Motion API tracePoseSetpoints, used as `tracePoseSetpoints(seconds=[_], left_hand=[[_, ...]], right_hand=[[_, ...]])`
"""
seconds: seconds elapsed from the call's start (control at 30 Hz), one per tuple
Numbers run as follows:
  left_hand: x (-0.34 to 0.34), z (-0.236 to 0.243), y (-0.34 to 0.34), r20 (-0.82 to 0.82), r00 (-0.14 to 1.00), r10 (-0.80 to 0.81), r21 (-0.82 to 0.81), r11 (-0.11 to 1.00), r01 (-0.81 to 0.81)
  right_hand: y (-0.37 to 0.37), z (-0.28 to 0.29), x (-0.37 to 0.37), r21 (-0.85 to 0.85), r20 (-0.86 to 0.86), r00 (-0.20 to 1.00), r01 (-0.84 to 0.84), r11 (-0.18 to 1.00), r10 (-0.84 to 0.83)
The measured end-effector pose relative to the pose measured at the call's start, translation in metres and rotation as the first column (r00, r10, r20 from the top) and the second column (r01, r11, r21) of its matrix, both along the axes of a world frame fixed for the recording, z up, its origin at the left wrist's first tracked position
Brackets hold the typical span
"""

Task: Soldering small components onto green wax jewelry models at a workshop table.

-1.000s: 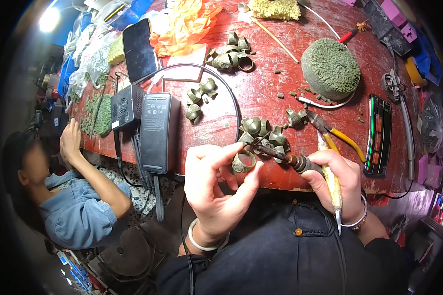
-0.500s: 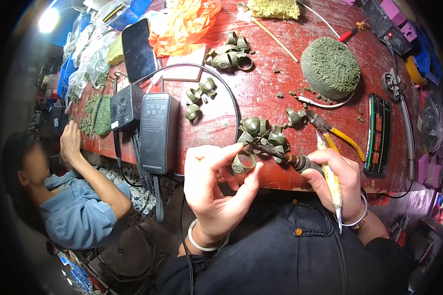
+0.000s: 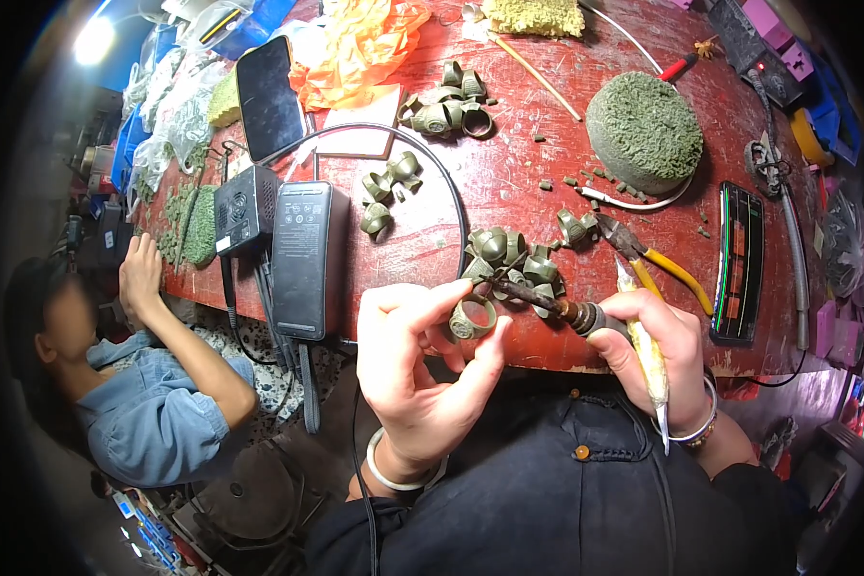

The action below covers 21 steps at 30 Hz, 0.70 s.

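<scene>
My left hand (image 3: 418,379) pinches a dark green wax ring (image 3: 465,326) between thumb and fingers, just above the table's near edge. In my right hand (image 3: 670,355) is a soldering-iron-like heated pen (image 3: 583,316), its dark metal tip pointing left and reaching the top of the ring; I cannot tell whether they touch. Also held in the right hand, crossing the fingers, is a slim double-ended carving tool (image 3: 652,363) with a yellowish wrapped handle. Behind the tip lies a cluster of green wax rings (image 3: 497,248), with another ring (image 3: 574,228) beside it.
Yellow-handled pliers (image 3: 677,274) and a lit phone (image 3: 737,264) lie right. A round green block (image 3: 645,132) stands behind among small green offcuts. A black power box (image 3: 302,259) and cable are left. At far left, a co-worker's hand (image 3: 142,274) rests on the table.
Almost nothing differs. My left hand and the ring have shifted very slightly; the heated pen stays at the ring.
</scene>
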<state>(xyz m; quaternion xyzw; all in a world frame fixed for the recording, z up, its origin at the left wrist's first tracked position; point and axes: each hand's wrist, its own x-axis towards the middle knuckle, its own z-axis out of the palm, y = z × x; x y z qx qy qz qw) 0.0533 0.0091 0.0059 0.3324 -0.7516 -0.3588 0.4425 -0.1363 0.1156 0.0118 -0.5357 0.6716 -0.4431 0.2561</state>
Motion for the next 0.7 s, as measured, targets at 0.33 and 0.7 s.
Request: tracePoseSetpoints(seconds=[0.33,0.7], left_hand=[[0.0001,0.0004,-0.0010,-0.017,1.000,0.003,0.018,1.000,-0.003],[0.0010,-0.0006,-0.0016,0.005,1.000,0.011,0.015,1.000,-0.011]], right_hand=[[0.0015,0.0004,-0.0016,0.009,0.007,1.000,0.002,1.000,-0.002],[0.0031,0.0007,-0.0031,-0.018,-0.015,1.000,0.024,1.000,-0.024]])
